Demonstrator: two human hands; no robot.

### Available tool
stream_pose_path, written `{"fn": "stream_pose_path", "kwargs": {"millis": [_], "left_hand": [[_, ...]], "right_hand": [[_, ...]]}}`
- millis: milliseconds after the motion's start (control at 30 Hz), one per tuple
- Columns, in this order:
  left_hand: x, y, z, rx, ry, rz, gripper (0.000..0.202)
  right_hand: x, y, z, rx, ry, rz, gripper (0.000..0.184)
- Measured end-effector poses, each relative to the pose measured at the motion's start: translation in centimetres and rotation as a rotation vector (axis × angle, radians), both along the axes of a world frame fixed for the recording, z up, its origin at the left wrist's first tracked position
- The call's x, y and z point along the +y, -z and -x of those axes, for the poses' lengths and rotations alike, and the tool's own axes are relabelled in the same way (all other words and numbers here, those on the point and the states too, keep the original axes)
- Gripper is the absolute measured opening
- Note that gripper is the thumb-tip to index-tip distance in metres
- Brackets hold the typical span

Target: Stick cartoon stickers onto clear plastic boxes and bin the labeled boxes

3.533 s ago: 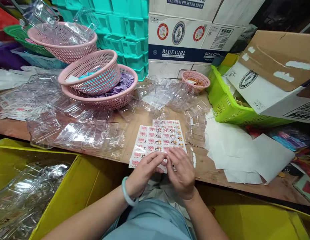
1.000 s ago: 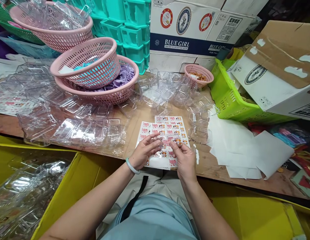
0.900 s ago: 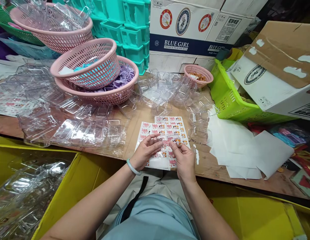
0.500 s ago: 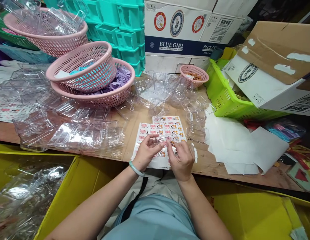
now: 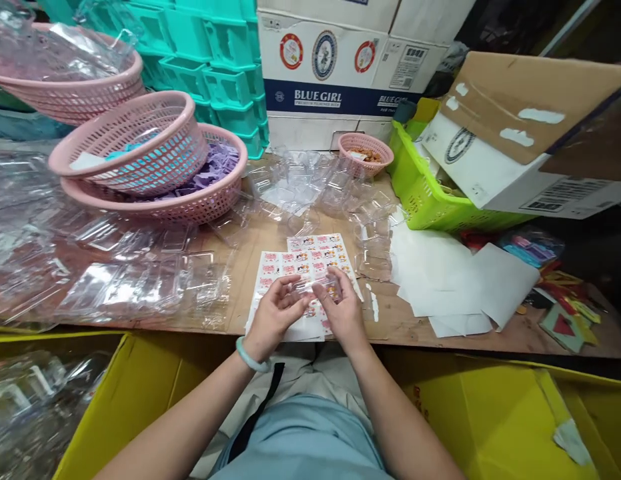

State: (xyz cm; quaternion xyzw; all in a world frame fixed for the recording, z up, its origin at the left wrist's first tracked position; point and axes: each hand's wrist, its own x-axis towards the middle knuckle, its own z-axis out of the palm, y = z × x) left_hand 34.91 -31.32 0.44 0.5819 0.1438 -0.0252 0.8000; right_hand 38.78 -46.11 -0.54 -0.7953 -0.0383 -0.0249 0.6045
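Observation:
Between my hands is a clear plastic piece (image 5: 310,285), held just above the sticker sheets (image 5: 270,270) with their pink and cat prints. My left hand (image 5: 277,312) grips its left end, thumb and fingers on either side. At the right end, my right hand (image 5: 341,308) pinches it with thumb and index finger. The piece is see-through, so its exact shape is hard to make out. More clear plastic pieces (image 5: 150,290) lie in an overlapping row on the left of the table, and others (image 5: 310,173) lie scattered farther back.
Pink baskets (image 5: 155,207) with purple and blue pieces stand back left, beside stacked teal bins (image 5: 230,87). A small pink basket (image 5: 365,150) sits before white cartons (image 5: 320,73). On the right are a lime basket (image 5: 430,193) and white paper sheets (image 5: 430,273). Yellow boxes (image 5: 155,393) flank my lap.
The view has shifted a little, so the table appears farther left. My right hand has turned from a curled, knuckles-up pose to hold the clear piece's right end, fingers more extended.

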Motion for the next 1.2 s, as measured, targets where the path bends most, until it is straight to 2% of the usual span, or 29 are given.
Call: {"fn": "stream_pose_path", "kwargs": {"millis": [100, 167, 200, 233, 300, 367, 400, 433, 500, 567, 600, 633, 667, 700, 733, 800, 833, 900, 967, 1000, 1133, 1200], "left_hand": [[0.0, -0.4, 0.1, -0.028, 0.071, -0.017, 0.056], [-0.5, -0.8, 0.0, -0.090, 0.181, -0.011, 0.056], [-0.9, -0.9, 0.0, -0.119, 0.238, -0.002, 0.058], [-1.2, -1.0, 0.0, -0.137, 0.282, 0.005, 0.061], [-1.7, -0.9, 0.3, -0.138, 0.266, -0.007, 0.064], [-1.3, -0.6, 0.6, -0.110, 0.120, -0.055, 0.057], [-0.8, -0.4, 0.9, -0.094, 0.033, -0.083, 0.051], [-0.2, -0.2, 1.2, -0.080, -0.050, -0.109, 0.047], [1.2, 0.0, 1.8, -0.052, -0.157, -0.153, 0.042], [2.3, -0.1, 2.5, -0.021, -0.200, -0.177, 0.040], [2.6, -0.1, 2.9, 0.002, -0.201, -0.180, 0.039], [2.8, -0.2, 3.2, 0.032, -0.190, -0.176, 0.040], [2.8, -0.2, 3.5, 0.066, -0.170, -0.167, 0.041], [2.7, -0.3, 3.7, 0.096, -0.150, -0.154, 0.042], [2.6, -0.3, 3.9, 0.122, -0.132, -0.139, 0.043], [2.6, -0.3, 4.4, 0.155, -0.125, -0.103, 0.045], [2.7, -0.4, 4.6, 0.163, -0.133, -0.084, 0.047], [3.1, -0.5, 5.1, 0.184, -0.147, -0.039, 0.049], [3.6, -0.6, 5.5, 0.209, -0.133, -0.006, 0.047], [3.7, -0.6, 5.7, 0.227, -0.099, 0.002, 0.044], [3.6, -0.5, 6.2, 0.298, 0.127, 0.020, 0.034], [3.2, -0.3, 6.0, 0.282, 0.134, 0.041, 0.031]], "right_hand": [[-1.7, -0.8, -0.1, 0.011, -0.152, -0.084, 0.044], [-4.2, -1.5, -0.3, 0.002, -0.294, -0.050, 0.050], [-5.9, -1.8, -0.5, -0.010, -0.334, -0.011, 0.054], [-7.8, -2.0, -0.8, -0.039, -0.312, 0.026, 0.057], [-12.0, -1.8, -1.8, -0.151, -0.076, 0.076, 0.061], [-16.3, -0.7, -3.4, -0.307, 0.287, 0.122, 0.064], [-18.2, 0.0, -4.2, -0.373, 0.417, 0.197, 0.066], [-19.6, 0.7, -4.9, -0.416, 0.485, 0.307, 0.066], [-20.7, 1.7, -5.5, -0.472, 0.525, 0.510, 0.062], [-19.0, 1.9, -4.8, -0.532, 0.458, 0.624, 0.054], [-17.2, 1.7, -3.9, -0.558, 0.362, 0.636, 0.051], [-15.0, 1.4, -2.8, -0.588, 0.234, 0.638, 0.051], [-12.5, 1.2, -1.6, -0.601, 0.046, 0.625, 0.051], [-9.9, 1.0, -0.4, -0.582, -0.170, 0.621, 0.056], [-7.4, 1.0, 0.7, -0.594, -0.322, 0.628, 0.062], [-3.4, 1.4, 2.5, -0.584, -0.504, 0.646, 0.073], [-2.1, 1.8, 3.2, -0.592, -0.537, 0.654, 0.072], [-0.6, 2.5, 3.9, -0.621, -0.549, 0.646, 0.053], [-0.4, 3.0, 4.3, -0.666, -0.536, 0.610, 0.033], [-0.5, 3.2, 4.4, -0.684, -0.523, 0.584, 0.029], [-1.0, 3.0, 4.8, -0.728, -0.504, 0.501, 0.034], [-0.8, 2.7, 5.1, -0.697, -0.538, 0.467, 0.041]]}}
